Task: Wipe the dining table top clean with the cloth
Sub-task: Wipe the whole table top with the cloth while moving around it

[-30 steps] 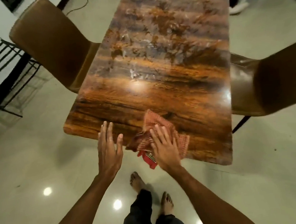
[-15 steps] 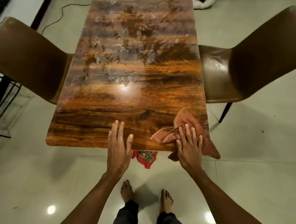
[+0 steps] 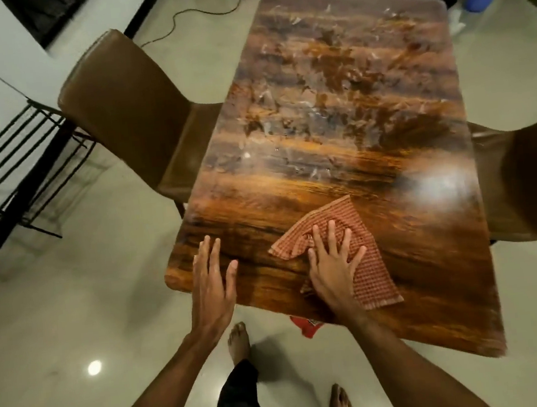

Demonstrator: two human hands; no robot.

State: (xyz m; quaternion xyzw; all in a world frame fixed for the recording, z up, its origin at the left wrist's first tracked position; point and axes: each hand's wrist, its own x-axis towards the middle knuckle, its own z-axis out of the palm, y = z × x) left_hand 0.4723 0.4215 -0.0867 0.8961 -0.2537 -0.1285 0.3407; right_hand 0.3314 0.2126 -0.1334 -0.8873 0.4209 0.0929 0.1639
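1. Cloth: red-orange checked fabric, spread flat on the near part of the dining table top. One corner points away from the person; another reaches toward the near edge, right of the wrist.
2. Right hand: palm down, fingers splayed wide, pressing on the cloth. Nothing is pinched or gathered; the hand lies flat on top. Cloth extends beyond the fingertips, to the left of them and to the right of the palm.
3. Left hand: flat, fingers extended and close together, at the near left corner of the table, holding nothing. Just beside the cloth, not touching it.
4. Table top: glossy brown wood-grain pattern. Pale smears and flecks across the middle and far portions; a bright light reflection near the right edge.
5. Brown chair: at the left side, seat tucked under the table.
6. Second brown chair: at the right side.
7. Red item: partly visible below the near table edge; identity unclear.
8. Bare feet: on the pale glossy floor.
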